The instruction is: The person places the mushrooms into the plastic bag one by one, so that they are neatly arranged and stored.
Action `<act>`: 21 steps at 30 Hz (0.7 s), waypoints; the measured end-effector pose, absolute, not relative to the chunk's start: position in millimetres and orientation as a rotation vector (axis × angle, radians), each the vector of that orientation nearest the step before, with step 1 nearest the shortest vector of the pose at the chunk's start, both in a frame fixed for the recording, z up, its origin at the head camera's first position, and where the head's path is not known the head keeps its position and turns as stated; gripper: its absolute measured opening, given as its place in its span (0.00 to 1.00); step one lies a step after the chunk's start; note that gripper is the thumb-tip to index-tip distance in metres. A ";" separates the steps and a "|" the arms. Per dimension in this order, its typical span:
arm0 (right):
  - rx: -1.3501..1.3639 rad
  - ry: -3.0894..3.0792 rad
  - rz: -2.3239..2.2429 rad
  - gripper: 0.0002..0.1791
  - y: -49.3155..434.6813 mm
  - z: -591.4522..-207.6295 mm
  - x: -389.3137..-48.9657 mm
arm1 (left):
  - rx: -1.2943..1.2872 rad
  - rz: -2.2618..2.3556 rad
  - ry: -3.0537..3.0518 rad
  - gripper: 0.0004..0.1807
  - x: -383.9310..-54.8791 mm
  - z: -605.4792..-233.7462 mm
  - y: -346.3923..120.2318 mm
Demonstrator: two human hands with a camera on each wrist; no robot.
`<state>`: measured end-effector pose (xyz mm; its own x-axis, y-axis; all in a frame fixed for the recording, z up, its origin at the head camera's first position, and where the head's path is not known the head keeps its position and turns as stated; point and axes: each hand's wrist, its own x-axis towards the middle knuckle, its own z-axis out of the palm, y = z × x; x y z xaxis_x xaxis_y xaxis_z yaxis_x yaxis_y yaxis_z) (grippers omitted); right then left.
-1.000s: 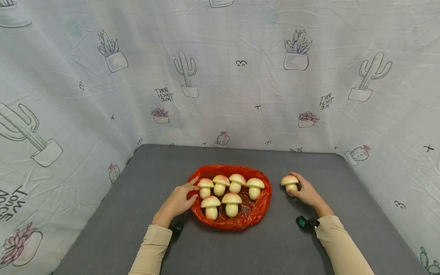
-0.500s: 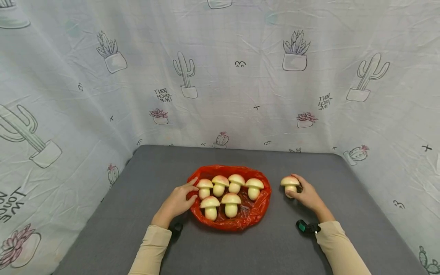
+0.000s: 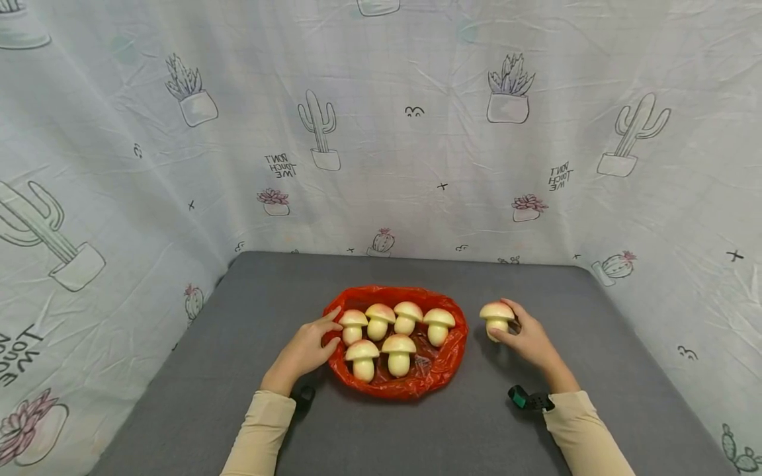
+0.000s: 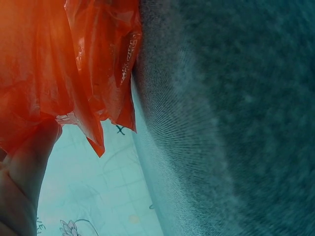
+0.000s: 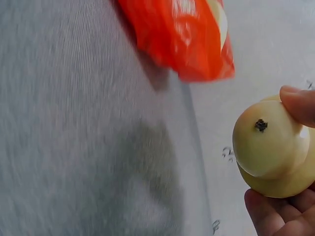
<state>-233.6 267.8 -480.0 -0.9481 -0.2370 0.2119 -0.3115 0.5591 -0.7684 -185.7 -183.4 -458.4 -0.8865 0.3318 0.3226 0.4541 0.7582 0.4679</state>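
Observation:
At the right of the head view, my right hand (image 3: 534,340) holds a toy mushroom (image 3: 495,316) between thumb and fingers, above the table. It has a pale yellow stem and a yellow cap with a pinkish top. In the right wrist view the mushroom (image 5: 268,140) shows its stem's rounded end with a small dark mark. My left hand (image 3: 306,347) grips the left rim of a red plastic bag (image 3: 393,390), whose mouth is spread wide. Inside stand several similar mushrooms (image 3: 399,357). The left wrist view shows a digit (image 4: 34,157) partly hidden by the bag's film (image 4: 44,64).
A dark grey table (image 3: 417,436) lies under everything. White cloth (image 3: 381,132) printed with potted cacti hangs behind it and along both sides. Dark bands with devices (image 3: 526,398) sit at both wrists.
My right hand has lifted the mushroom off the table and moved it slightly left, towards the bag. The left hand and the bag stay nearly where they were.

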 end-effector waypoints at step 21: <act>0.682 -2.597 1.413 0.40 226.4 -469.9 -213.4 | -0.641 -0.819 -2.734 0.13 -186.9 -458.6 -183.9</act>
